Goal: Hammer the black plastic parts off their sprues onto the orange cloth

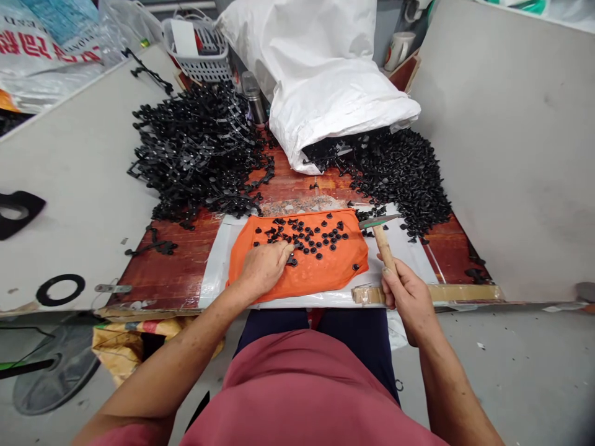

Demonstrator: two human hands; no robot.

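Spread on the board in front of me is an orange cloth (pixel 320 275), with several small black plastic parts (pixel 318 256) scattered over it. My left hand (pixel 266 267) rests on the cloth's left half, fingers pinched at a small black part near the fingertips; the fingers partly hide it. In my right hand (pixel 409 291) is a wooden-handled tool (pixel 385 246), held upright at the cloth's right edge with the fingers closed round the handle. A thin, pointed blade (pixel 379 220) with a green edge lies crosswise at the handle's top.
A tangled heap of black moulded strips (pixel 195 148) stands at the back left. At the right, loose black parts (pixel 404 176) spill from a white sack (pixel 339 74). Behind are a steel flask (pixel 254 99) and a grey basket (pixel 202 62). Grey panels (pixel 515 148) flank both sides.
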